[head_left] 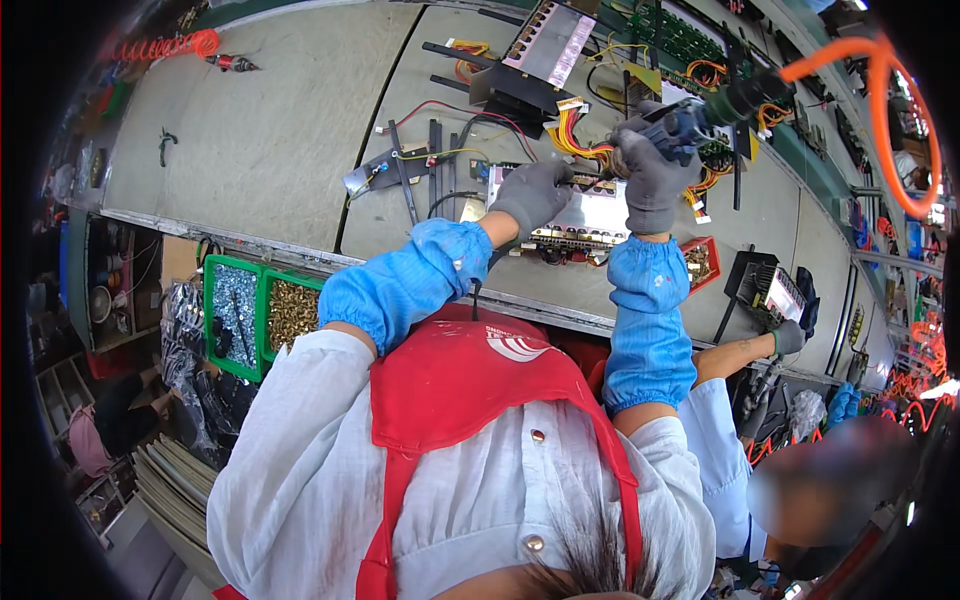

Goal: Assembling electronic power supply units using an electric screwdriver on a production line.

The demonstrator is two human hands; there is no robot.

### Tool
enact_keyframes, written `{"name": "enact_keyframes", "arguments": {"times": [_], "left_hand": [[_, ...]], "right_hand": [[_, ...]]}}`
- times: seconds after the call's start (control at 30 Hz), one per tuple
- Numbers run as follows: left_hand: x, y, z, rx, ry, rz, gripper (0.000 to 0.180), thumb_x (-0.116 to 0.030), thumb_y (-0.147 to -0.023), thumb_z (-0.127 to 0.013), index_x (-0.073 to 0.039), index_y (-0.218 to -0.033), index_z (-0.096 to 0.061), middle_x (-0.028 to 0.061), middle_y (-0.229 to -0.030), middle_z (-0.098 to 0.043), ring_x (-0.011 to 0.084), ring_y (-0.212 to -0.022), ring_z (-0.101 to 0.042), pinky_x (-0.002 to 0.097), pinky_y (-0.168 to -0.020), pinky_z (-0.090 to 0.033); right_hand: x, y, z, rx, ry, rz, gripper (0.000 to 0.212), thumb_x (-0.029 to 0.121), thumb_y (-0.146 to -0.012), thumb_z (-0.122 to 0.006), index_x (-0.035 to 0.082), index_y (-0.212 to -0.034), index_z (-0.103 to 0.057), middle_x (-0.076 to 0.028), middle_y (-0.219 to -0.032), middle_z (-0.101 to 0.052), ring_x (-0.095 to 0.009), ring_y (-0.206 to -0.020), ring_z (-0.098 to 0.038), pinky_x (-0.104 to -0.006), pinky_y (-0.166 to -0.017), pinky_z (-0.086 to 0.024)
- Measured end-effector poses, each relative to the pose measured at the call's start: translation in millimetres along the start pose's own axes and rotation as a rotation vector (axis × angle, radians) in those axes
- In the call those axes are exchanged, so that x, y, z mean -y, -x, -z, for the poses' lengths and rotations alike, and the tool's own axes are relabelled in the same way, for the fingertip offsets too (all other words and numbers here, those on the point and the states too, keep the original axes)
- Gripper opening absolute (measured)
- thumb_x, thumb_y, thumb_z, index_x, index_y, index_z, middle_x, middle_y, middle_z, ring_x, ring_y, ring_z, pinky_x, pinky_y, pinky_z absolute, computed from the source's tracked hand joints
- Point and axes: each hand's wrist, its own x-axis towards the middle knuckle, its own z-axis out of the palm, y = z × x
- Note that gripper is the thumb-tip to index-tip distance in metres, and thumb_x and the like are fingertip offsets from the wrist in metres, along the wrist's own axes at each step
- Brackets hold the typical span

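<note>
Both my hands wear grey gloves. My right hand is wrapped round a pneumatic screwdriver, whose orange hose rises from its back end at the right. Its tip points left and down over an electronic unit with a shiny metal plate and a row of parts along its near edge. My left hand is at the unit's left side, fingers closed near the tool's tip; what they pinch, if anything, is hidden. A bundle of yellow, red and black wires with white plugs stands just beyond the hands.
Left of the unit lie black strips and loose cables. A red tray of brass-coloured screws stands at the right; green bins of small hardware hang below the bench edge. A co-worker's gloved hand is near another unit.
</note>
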Motion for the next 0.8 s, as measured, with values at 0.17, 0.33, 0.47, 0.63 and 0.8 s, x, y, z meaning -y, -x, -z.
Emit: {"name": "enact_keyframes", "arguments": {"times": [0.17,0.33,0.47,0.63,0.8], "left_hand": [[2.4,-0.7,-2.9,-0.018,-0.043,-0.002,0.030,-0.023,-0.082,-0.060,-0.008,-0.106,-0.068,0.0146,-0.096,-0.070,0.0305,-0.091,-0.066,0.0384,-0.083,-0.050],[3.1,-1.1,-2.7,-0.015,-0.041,-0.007,0.031,-0.024,-0.082,-0.059,-0.009,-0.107,-0.068,0.0141,-0.098,-0.070,0.0304,-0.092,-0.066,0.0384,-0.084,-0.050],[1.2,-0.8,-2.5,-0.019,-0.043,-0.011,0.031,-0.023,-0.082,-0.059,-0.009,-0.108,-0.068,0.0141,-0.098,-0.070,0.0309,-0.092,-0.066,0.0390,-0.084,-0.050],[-1.1,-1.7,0.2,0.059,-0.035,0.046,0.034,-0.024,-0.083,-0.058,-0.010,-0.113,-0.067,0.0164,-0.106,-0.067,0.0335,-0.101,-0.063,0.0408,-0.090,-0.048],[1.8,-0.5,-2.0,0.003,-0.050,0.015,0.030,-0.024,-0.082,-0.058,-0.009,-0.107,-0.068,0.0141,-0.097,-0.070,0.0309,-0.091,-0.066,0.0392,-0.084,-0.050]], "right_hand": [[13.5,-2.9,-0.9,-0.105,-0.038,0.064,0.037,-0.002,-0.068,-0.068,-0.004,-0.104,-0.061,-0.008,-0.081,-0.068,-0.014,-0.070,-0.064,-0.0271,-0.068,-0.053],[15.2,-3.3,-3.7,-0.113,-0.106,0.059,0.038,-0.002,-0.067,-0.068,-0.004,-0.105,-0.061,-0.009,-0.080,-0.068,-0.015,-0.071,-0.065,-0.0276,-0.069,-0.054],[5.2,-3.6,-2.7,-0.085,-0.078,0.060,0.039,-0.002,-0.067,-0.068,-0.004,-0.105,-0.061,-0.009,-0.080,-0.068,-0.015,-0.071,-0.065,-0.0277,-0.069,-0.054],[7.7,-1.5,-5.3,-0.092,-0.041,0.070,0.038,-0.001,-0.067,-0.068,-0.005,-0.105,-0.061,-0.009,-0.080,-0.068,-0.015,-0.070,-0.065,-0.0280,-0.069,-0.054],[0.8,-3.1,-3.3,-0.091,-0.029,0.073,0.038,0.001,-0.067,-0.067,-0.005,-0.104,-0.061,-0.009,-0.079,-0.068,-0.015,-0.070,-0.065,-0.0278,-0.069,-0.054]]}}
